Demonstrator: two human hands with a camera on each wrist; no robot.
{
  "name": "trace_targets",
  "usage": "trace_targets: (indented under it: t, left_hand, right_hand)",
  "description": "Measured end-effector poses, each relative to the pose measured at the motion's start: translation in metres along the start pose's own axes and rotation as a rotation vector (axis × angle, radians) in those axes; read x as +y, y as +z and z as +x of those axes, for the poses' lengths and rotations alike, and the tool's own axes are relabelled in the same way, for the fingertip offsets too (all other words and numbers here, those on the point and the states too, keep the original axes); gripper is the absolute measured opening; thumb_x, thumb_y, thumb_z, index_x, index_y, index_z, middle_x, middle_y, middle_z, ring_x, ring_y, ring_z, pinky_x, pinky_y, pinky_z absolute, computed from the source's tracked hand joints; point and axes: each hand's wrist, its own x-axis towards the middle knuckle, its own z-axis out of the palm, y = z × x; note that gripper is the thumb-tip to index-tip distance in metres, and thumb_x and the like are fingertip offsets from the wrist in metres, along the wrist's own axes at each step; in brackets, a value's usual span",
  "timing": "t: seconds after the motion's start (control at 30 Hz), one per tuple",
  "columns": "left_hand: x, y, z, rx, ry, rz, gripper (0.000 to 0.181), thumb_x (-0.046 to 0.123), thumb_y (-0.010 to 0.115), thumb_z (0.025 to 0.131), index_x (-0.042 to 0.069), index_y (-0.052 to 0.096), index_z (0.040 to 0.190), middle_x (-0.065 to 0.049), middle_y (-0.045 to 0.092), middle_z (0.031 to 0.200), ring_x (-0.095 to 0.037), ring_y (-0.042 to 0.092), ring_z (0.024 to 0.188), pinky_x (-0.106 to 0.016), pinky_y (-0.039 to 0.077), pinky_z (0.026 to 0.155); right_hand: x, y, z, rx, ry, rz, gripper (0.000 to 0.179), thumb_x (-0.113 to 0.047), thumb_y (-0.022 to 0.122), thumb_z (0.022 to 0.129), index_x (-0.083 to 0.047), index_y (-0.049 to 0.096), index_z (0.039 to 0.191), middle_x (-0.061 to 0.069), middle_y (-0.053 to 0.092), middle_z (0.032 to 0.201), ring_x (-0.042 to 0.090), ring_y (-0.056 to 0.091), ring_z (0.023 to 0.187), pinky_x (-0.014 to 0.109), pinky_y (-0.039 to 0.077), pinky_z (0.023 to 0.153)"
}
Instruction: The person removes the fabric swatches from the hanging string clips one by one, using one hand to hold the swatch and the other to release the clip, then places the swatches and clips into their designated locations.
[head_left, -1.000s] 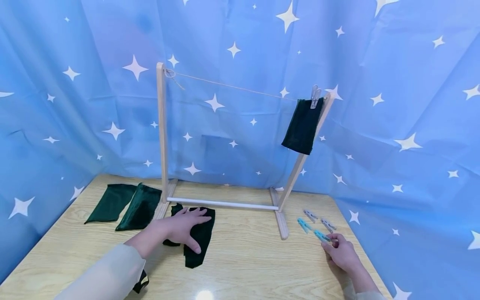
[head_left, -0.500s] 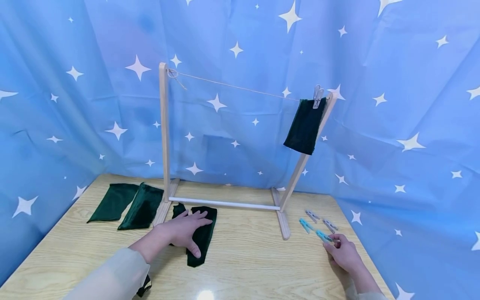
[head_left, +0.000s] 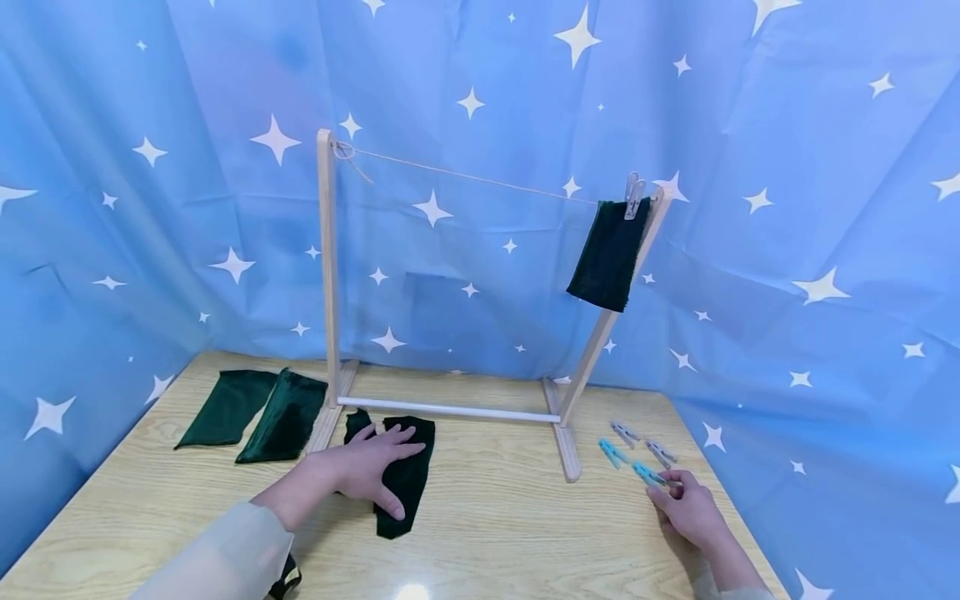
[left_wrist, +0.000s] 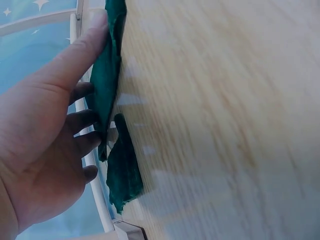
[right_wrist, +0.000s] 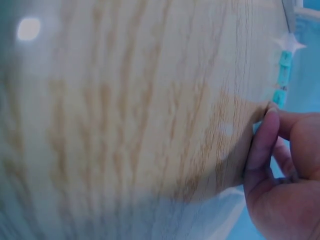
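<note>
My left hand lies with spread fingers on a dark green cloth on the table; the left wrist view shows thumb and fingertips against this cloth. Beside it, partly hidden by the hand, is a smaller dark green cloth scrap. At the table's right side, my right hand pinches the near end of a teal clothespin between thumb and index finger. Another teal clothespin and two grey clothespins, one farther back and one nearer, lie just beyond.
A wooden stand with a string stands at the back. On the string's right end, a grey clothespin holds a green cloth. Two green cloths lie at left. A dark scrap shows near the left sleeve.
The head view has shifted slightly. Both hands stay in nearly the same places, the left on the cloth and the right at the teal clothespin.
</note>
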Motion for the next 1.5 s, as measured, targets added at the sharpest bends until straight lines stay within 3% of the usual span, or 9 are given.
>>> trace_targets:
  t: [0.17, 0.37, 0.57, 0.7, 0.97, 1.13, 1.23, 1.33, 1.5]
  left_hand:
    - [-0.002, 0.001, 0.000, -0.002, 0.017, -0.005, 0.099, 0.047, 0.091, 0.089, 0.013, 0.044, 0.169, -0.018, 0.024, 0.182, -0.044, 0.019, 0.170, -0.073, 0.006, 0.134]
    - [-0.002, -0.002, 0.000, 0.008, 0.032, -0.055, 0.096, 0.045, 0.089, 0.092, 0.013, 0.043, 0.169, -0.020, 0.024, 0.182, -0.045, 0.020, 0.169, -0.075, 0.009, 0.133]
    - [0.010, -0.011, -0.002, 0.162, 0.098, -0.108, 0.070, 0.041, 0.080, 0.102, 0.008, 0.057, 0.159, -0.021, 0.044, 0.172, -0.045, 0.044, 0.159, -0.065, 0.039, 0.127]
    - [0.025, -0.023, 0.000, 0.287, 0.187, -0.118, 0.049, 0.036, 0.071, 0.109, 0.009, 0.066, 0.150, -0.015, 0.061, 0.159, -0.038, 0.057, 0.150, -0.058, 0.050, 0.120]
    - [0.066, -0.059, 0.003, 0.448, 0.341, -0.173, 0.036, 0.031, 0.066, 0.112, 0.013, 0.072, 0.143, -0.006, 0.071, 0.146, -0.029, 0.066, 0.138, -0.054, 0.058, 0.111]
    - [0.093, -0.085, 0.019, 0.518, 0.430, -0.207, 0.029, 0.025, 0.069, 0.111, 0.012, 0.076, 0.136, -0.004, 0.076, 0.137, -0.022, 0.070, 0.130, -0.044, 0.061, 0.106]
    - [0.110, -0.103, 0.030, 0.552, 0.452, -0.247, 0.026, 0.023, 0.070, 0.110, 0.011, 0.078, 0.132, -0.004, 0.077, 0.133, -0.018, 0.073, 0.120, -0.036, 0.063, 0.101]
    - [0.127, -0.121, 0.041, 0.575, 0.449, -0.302, 0.026, 0.024, 0.070, 0.110, 0.011, 0.078, 0.131, -0.003, 0.078, 0.130, -0.014, 0.074, 0.113, -0.030, 0.063, 0.096]
    - [0.152, -0.146, 0.058, 0.604, 0.441, -0.369, 0.029, 0.026, 0.069, 0.111, 0.011, 0.078, 0.133, -0.002, 0.080, 0.127, -0.014, 0.073, 0.110, -0.030, 0.062, 0.094]
  right_hand:
    - [0.003, -0.001, -0.001, 0.001, 0.003, -0.025, 0.060, -0.029, 0.066, 0.110, 0.010, 0.042, 0.149, 0.022, 0.051, 0.115, 0.022, 0.063, 0.087, 0.032, 0.059, 0.066]
    - [0.001, -0.003, -0.008, -0.008, 0.025, 0.031, 0.070, -0.031, 0.067, 0.111, 0.011, 0.037, 0.156, 0.029, 0.054, 0.129, 0.022, 0.067, 0.095, 0.034, 0.065, 0.071]
    - [-0.010, -0.013, -0.018, -0.017, 0.031, 0.161, 0.070, -0.025, 0.061, 0.114, 0.012, 0.027, 0.162, 0.022, 0.058, 0.129, 0.019, 0.068, 0.091, 0.035, 0.065, 0.072]
    - [-0.027, -0.026, -0.025, 0.027, -0.015, 0.137, 0.060, -0.025, 0.058, 0.116, 0.007, 0.035, 0.161, 0.014, 0.060, 0.127, 0.015, 0.068, 0.085, 0.031, 0.062, 0.068]
    - [-0.092, -0.065, -0.039, 0.117, -0.243, 0.054, 0.058, -0.034, 0.060, 0.115, 0.004, 0.047, 0.157, 0.017, 0.062, 0.130, 0.012, 0.068, 0.086, 0.030, 0.063, 0.069]
    - [-0.146, -0.096, -0.042, 0.163, -0.347, 0.008, 0.059, -0.042, 0.059, 0.114, -0.003, 0.050, 0.157, 0.010, 0.064, 0.126, 0.012, 0.068, 0.085, 0.029, 0.062, 0.068]
    - [-0.180, -0.116, -0.039, 0.199, -0.391, 0.011, 0.056, -0.044, 0.060, 0.114, -0.007, 0.053, 0.156, 0.000, 0.063, 0.121, 0.010, 0.068, 0.083, 0.026, 0.062, 0.068]
    - [-0.214, -0.132, -0.038, 0.251, -0.432, 0.029, 0.043, -0.042, 0.062, 0.113, -0.017, 0.060, 0.147, -0.008, 0.061, 0.116, 0.006, 0.067, 0.081, 0.023, 0.060, 0.068]
    - [-0.262, -0.151, -0.038, 0.312, -0.485, 0.043, 0.032, -0.046, 0.063, 0.112, -0.028, 0.061, 0.138, -0.012, 0.059, 0.116, 0.002, 0.066, 0.081, 0.019, 0.058, 0.066]
